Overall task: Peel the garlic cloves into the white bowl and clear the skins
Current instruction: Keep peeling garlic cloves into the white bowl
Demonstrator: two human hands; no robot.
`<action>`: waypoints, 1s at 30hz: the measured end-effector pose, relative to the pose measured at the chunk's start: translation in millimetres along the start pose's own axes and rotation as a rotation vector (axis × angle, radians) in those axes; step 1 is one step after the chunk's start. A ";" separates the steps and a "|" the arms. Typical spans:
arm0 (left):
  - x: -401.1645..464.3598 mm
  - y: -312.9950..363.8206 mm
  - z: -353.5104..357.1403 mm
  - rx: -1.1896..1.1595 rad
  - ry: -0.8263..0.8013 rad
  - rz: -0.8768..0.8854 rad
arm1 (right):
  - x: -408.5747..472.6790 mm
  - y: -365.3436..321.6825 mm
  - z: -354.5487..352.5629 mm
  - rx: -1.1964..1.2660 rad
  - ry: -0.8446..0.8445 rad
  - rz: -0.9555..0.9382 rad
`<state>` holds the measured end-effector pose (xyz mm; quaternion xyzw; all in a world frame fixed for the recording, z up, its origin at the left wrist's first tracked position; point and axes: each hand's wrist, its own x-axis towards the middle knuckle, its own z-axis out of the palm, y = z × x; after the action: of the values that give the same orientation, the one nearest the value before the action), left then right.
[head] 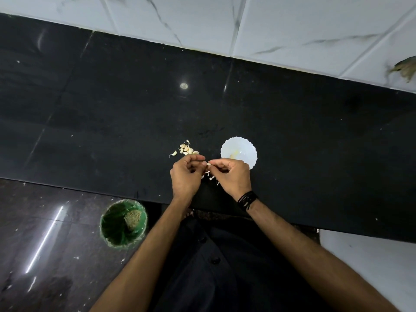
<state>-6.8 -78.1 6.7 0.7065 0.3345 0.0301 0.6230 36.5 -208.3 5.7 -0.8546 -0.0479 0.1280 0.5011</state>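
A small heap of unpeeled garlic cloves [186,149] lies on the black counter, with one stray clove [173,153] to its left. To the right stands the white scalloped bowl [245,147] with a little peeled garlic inside. Just in front of the heap, my left hand [186,175] and my right hand [231,176] meet, fingers curled, and pinch one garlic clove [208,164] between their fingertips. Bits of loose skin [211,178] lie on the counter beneath the hands.
A green-lined bin [112,224] holding some waste stands on the dark floor below the counter's front edge, left of my body. White marble-patterned wall tiles [292,25] run behind the counter. A white surface [371,255] shows at the lower right.
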 end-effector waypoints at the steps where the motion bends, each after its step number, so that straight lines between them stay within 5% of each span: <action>1: 0.7 0.2 -1.5 0.033 -0.013 0.025 | -1.0 -0.7 0.6 -0.020 0.005 -0.017; 15: -4.4 2.2 -11.9 0.175 -0.067 0.136 | -5.7 -9.2 16.3 -0.143 0.017 0.019; 30: 5.5 -8.8 -19.2 0.166 -0.155 0.106 | -3.8 -1.4 21.6 0.092 0.018 0.260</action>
<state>-15.2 -58.7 1.0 0.7724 0.2490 -0.0195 0.5839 27.1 -190.2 -2.5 -0.8308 0.0737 0.1860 0.5194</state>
